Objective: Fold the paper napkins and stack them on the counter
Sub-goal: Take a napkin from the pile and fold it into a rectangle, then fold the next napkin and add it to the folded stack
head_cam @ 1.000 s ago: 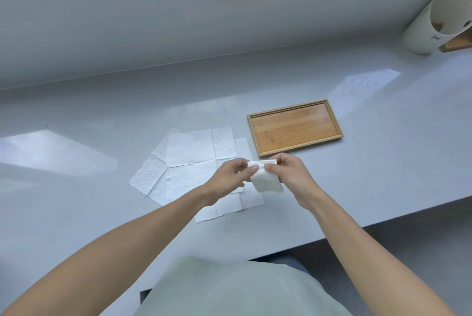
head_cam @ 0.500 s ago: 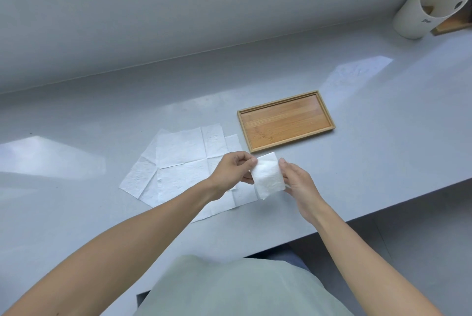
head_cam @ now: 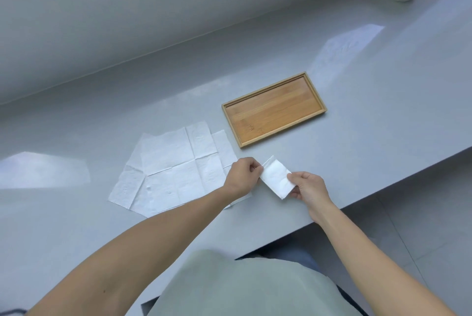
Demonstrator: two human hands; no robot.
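Evidently mid-fold, the small folded white paper napkin [head_cam: 275,177] is held just above the pale grey worktop [head_cam: 370,121], stretched between both hands: left hand [head_cam: 242,175] pinches its near-left edge, right hand [head_cam: 305,188] its lower end, probably to sharpen the crease. Unfolded white napkins [head_cam: 176,170] lie left, awaiting folding.

White embossed napkins [head_cam: 176,170] lie on a pale grey counter [head_cam: 357,137] beside a honey-brown striped wooden tray [head_cam: 274,109].
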